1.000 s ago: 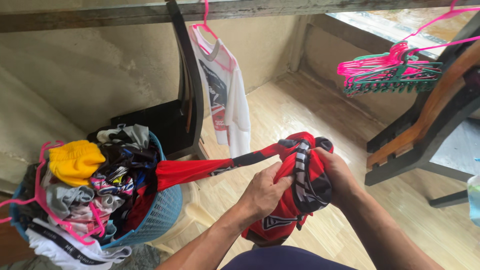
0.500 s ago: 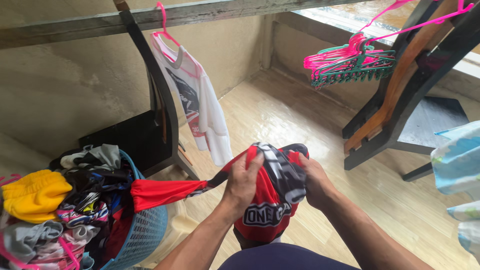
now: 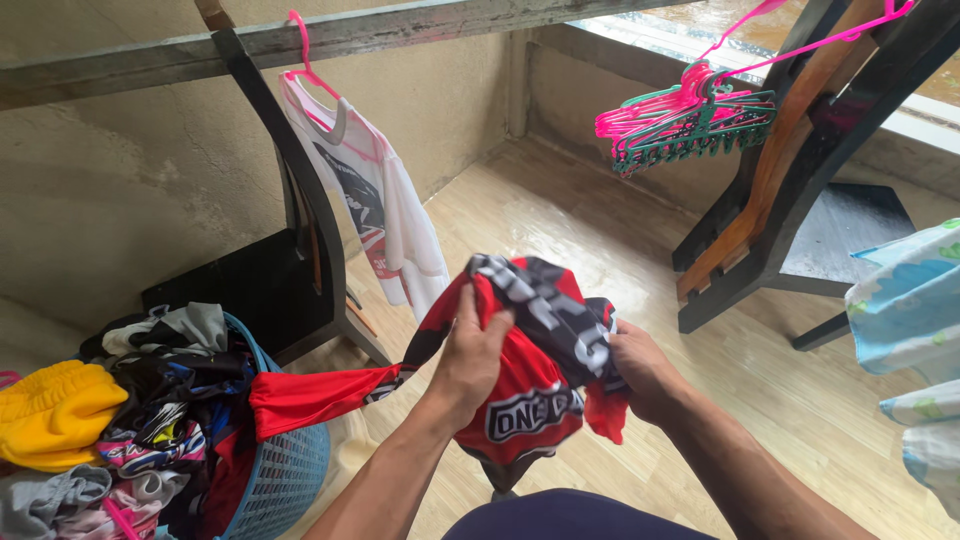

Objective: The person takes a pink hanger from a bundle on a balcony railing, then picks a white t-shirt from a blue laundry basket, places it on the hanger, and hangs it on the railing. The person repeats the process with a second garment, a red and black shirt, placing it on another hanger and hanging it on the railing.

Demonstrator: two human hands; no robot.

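My left hand (image 3: 470, 362) and my right hand (image 3: 640, 370) both grip a bunched red, black and white jersey (image 3: 530, 400) in front of me. One red sleeve of the jersey (image 3: 310, 398) stretches left into a blue laundry basket (image 3: 290, 470) heaped with mixed clothes, among them a yellow piece (image 3: 55, 410). The left hand pinches the cloth near its top edge. The right hand holds the jersey's right side, lower down.
A white printed shirt (image 3: 375, 215) hangs on a pink hanger from a wooden rail (image 3: 400, 20). A bundle of pink and green hangers (image 3: 690, 120) hangs at upper right by a dark wooden chair (image 3: 790, 220). Light blue cloth (image 3: 910, 330) hangs at the right edge.
The view has shifted so the basket slid to the lower left. Both hands have worked the jersey upward and spread it, with more of its black-and-white part showing on top.
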